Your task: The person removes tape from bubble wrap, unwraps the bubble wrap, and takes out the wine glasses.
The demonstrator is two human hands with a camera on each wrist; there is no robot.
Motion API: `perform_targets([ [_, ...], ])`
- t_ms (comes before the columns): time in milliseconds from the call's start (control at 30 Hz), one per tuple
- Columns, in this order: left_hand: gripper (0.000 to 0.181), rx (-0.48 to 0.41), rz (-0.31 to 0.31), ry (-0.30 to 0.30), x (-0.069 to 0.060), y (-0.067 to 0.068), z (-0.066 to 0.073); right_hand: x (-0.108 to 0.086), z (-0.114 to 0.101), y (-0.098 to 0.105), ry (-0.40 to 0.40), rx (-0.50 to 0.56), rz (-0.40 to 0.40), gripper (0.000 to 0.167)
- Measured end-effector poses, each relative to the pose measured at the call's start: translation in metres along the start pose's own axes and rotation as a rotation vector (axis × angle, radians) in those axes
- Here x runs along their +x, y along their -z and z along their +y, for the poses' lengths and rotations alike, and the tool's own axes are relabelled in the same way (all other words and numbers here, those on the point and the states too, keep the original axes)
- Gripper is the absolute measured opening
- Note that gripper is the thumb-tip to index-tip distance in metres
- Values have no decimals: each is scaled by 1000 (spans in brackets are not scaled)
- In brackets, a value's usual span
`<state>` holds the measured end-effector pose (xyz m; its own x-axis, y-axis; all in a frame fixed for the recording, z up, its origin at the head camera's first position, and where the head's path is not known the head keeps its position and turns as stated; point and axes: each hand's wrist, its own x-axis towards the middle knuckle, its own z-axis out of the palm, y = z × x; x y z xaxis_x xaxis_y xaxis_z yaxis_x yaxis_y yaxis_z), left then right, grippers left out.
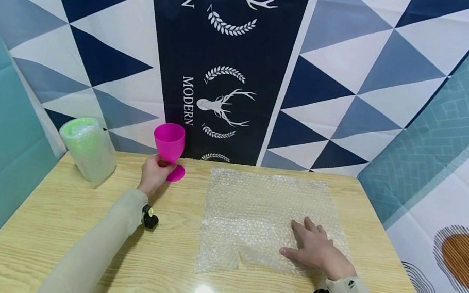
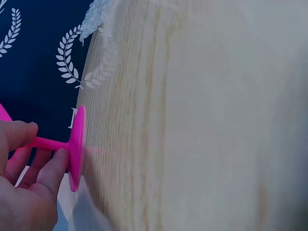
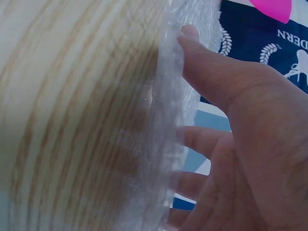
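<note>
Left hand (image 1: pixel 153 174): thumb and fingers pinch the stem of the pink goblet (image 1: pixel 169 141).
Right hand (image 1: pixel 315 247): fingers spread, tips touching the bubble wrap (image 1: pixel 251 212), gripping nothing.
Pink goblet: upright at the table's (image 1: pixel 163 280) far edge, left of the wrap; whether its foot bears on the wood, I cannot tell.
Bubble wrap: flat, near edge ragged; it could skid or crease if the right hand presses unevenly.
Goblet risk: the bowl could tip, since the grip sits low.
</note>
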<state>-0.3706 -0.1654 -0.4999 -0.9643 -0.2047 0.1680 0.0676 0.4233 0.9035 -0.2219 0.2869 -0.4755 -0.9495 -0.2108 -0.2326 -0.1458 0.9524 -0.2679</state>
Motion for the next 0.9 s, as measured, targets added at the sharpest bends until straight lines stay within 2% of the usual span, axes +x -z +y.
perform_targets([
  [200, 31, -25, 7, 31, 0, 1, -3, 3, 1, -3, 17, 9, 3, 99],
  [367, 33, -46, -23, 30, 2, 0, -5, 2, 2, -3, 9, 9, 4, 99],
  [533, 29, -59, -23, 36, 5, 1, -6, 2, 1, -2, 21, 13, 7, 99],
  [900, 28, -34, -41, 17, 9, -3, -4, 3, 0, 0, 4, 16, 1, 99],
])
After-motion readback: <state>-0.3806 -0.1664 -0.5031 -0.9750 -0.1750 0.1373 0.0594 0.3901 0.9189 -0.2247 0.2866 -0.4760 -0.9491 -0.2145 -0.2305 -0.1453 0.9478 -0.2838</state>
